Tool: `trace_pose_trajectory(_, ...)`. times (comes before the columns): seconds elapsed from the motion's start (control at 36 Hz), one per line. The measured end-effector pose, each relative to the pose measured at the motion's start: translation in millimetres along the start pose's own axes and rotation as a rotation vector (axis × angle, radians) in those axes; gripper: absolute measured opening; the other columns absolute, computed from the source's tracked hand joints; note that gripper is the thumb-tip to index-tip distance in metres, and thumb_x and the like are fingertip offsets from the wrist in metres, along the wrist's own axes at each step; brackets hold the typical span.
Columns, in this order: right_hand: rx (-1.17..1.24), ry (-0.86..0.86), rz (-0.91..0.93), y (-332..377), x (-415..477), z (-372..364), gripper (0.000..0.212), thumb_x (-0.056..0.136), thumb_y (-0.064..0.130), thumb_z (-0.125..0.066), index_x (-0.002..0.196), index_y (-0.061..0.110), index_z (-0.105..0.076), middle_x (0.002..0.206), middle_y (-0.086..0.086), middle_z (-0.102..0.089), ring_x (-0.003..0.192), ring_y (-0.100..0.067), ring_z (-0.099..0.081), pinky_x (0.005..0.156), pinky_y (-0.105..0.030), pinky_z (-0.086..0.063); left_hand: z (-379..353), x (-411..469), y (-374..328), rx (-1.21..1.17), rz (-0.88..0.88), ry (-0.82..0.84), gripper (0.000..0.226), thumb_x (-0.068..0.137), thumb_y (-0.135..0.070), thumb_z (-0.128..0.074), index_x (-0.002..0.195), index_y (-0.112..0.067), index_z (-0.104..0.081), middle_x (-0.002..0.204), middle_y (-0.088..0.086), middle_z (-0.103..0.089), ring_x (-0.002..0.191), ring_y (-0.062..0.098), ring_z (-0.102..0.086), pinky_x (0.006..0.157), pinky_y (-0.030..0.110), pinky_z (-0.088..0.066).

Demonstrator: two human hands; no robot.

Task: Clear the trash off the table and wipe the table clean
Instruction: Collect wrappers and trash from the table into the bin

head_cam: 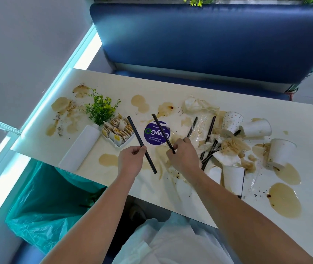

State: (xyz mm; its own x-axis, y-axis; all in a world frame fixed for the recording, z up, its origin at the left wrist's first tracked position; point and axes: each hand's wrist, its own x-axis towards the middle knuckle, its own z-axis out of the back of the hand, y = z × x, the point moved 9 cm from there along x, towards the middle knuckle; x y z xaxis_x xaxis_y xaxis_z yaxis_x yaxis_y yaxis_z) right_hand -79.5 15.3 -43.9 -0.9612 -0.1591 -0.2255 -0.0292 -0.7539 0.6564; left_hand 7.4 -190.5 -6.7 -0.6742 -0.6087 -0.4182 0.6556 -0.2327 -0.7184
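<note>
Brown spills stain the white table [170,86]. My left hand [130,161] grips a black straw [135,132] that slants up to the left. Another black straw [161,130] is pinched in my right hand [183,156], over a purple round sticker [154,136]. To the right lies a heap of trash: several more black straws [210,130], a spotted paper cup [232,121], white paper cups [257,128] on their sides, crumpled clear plastic [197,105] and soggy napkins [233,147].
A small green plant in a white vase [87,141] lies at the table's left, beside a white tray of sachets [118,131]. A green bin bag [52,199] hangs open below the table's left end. A blue bench [209,39] stands behind. A white plastic bag [170,242] is at my waist.
</note>
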Motion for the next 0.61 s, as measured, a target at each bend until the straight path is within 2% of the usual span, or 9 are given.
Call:
trace_pose_trajectory(0.11, 0.068, -0.003, 0.042, 25, -1, -7, 0.014, 0.087, 0.025, -0.065, 0.085, 0.014, -0.057, 0.087, 0.000, -0.053, 0.071, -0.021, -0.054, 0.055, -0.031, -0.038, 18, 4, 7, -0.011, 0.022, -0.001, 0.024, 0.096, -0.041, -0.069, 0.080, -0.025, -0.075, 0.066, -0.002, -0.064, 0.065, 0.018, -0.058, 0.063, 0.030, -0.044)
trace_pose_trajectory(0.25, 0.085, 0.029, 0.059, 57, -6, -28, 0.016, 0.086, 0.024, -0.064, 0.078, 0.015, -0.054, 0.069, -0.001, -0.057, 0.063, -0.020, -0.053, 0.055, -0.035, -0.045, 48, 11, 22, -0.037, 0.056, -0.030, 0.020, 0.096, -0.040, -0.069, 0.085, -0.025, -0.076, 0.074, -0.001, -0.069, 0.072, 0.019, -0.062, 0.068, 0.031, -0.049)
trace_pose_trajectory(0.33, 0.068, 0.056, 0.091, 78, -9, -45, 0.014, 0.086, 0.024, -0.063, 0.078, 0.017, -0.054, 0.069, 0.002, -0.054, 0.064, -0.017, -0.052, 0.054, -0.034, -0.040, 68, 17, 32, -0.034, 0.057, -0.057, 0.020, 0.096, -0.041, -0.068, 0.087, -0.025, -0.078, 0.077, -0.002, -0.071, 0.073, 0.017, -0.063, 0.065, 0.029, -0.047)
trace_pose_trajectory(0.47, 0.018, 0.091, 0.148, 117, -12, -76, 0.014, 0.088, 0.027, -0.063, 0.082, 0.020, -0.053, 0.073, 0.003, -0.055, 0.066, -0.015, -0.053, 0.054, -0.034, -0.042, 105, 34, 58, -0.054, 0.103, -0.091, 0.022, 0.095, -0.043, -0.068, 0.094, -0.025, -0.079, 0.088, -0.001, -0.073, 0.084, 0.019, -0.066, 0.074, 0.030, -0.047)
trace_pose_trajectory(0.53, 0.027, 0.104, 0.159, 135, -14, -91, 0.014, 0.088, 0.027, -0.063, 0.082, 0.020, -0.053, 0.075, 0.002, -0.055, 0.067, -0.016, -0.054, 0.057, -0.037, -0.045, 123, 42, 69, -0.077, 0.119, -0.101, 0.020, 0.095, -0.043, -0.068, 0.091, -0.026, -0.078, 0.085, -0.001, -0.071, 0.081, 0.018, -0.064, 0.071, 0.029, -0.045)
trace_pose_trajectory(0.61, 0.029, 0.126, 0.171, 159, -17, -111, 0.014, 0.089, 0.028, -0.064, 0.082, 0.020, -0.055, 0.076, 0.002, -0.056, 0.069, -0.014, -0.053, 0.060, -0.037, -0.046, 148, 50, 80, -0.093, 0.116, -0.112, 0.022, 0.095, -0.040, -0.069, 0.076, -0.030, -0.074, 0.069, 0.001, -0.064, 0.065, 0.019, -0.056, 0.064, 0.031, -0.042)
